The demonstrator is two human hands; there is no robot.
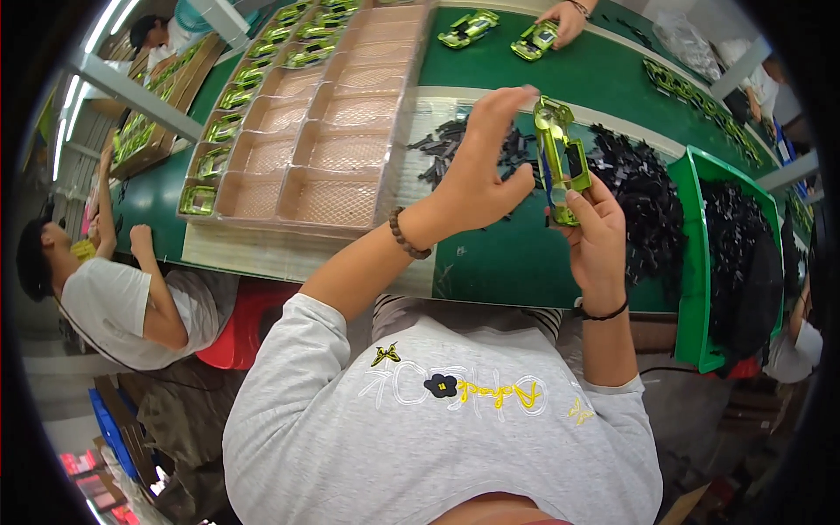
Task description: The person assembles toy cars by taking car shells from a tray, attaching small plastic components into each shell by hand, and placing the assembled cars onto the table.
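Note:
My right hand [598, 226] grips a shiny lime-green toy car body [553, 149] by its lower end, thumb on top. The car body stands lengthwise above the table, with dark window gaps in its shell. To its left, my left hand [477, 166] is open, thumb and fingers spread apart. Its blurred fingertips come close to the upper end of the car body; I cannot tell if they touch. Below my hands, small black plastic pieces lie in a left pile [446, 149] and a larger right pile [643, 197].
A clear compartment tray [337, 188] at the left holds several green car bodies. A green bin [691, 262] of black pieces stands at the right. Across the green table [499, 280], another person's hand [569, 22] touches a car body. More people sit left and right.

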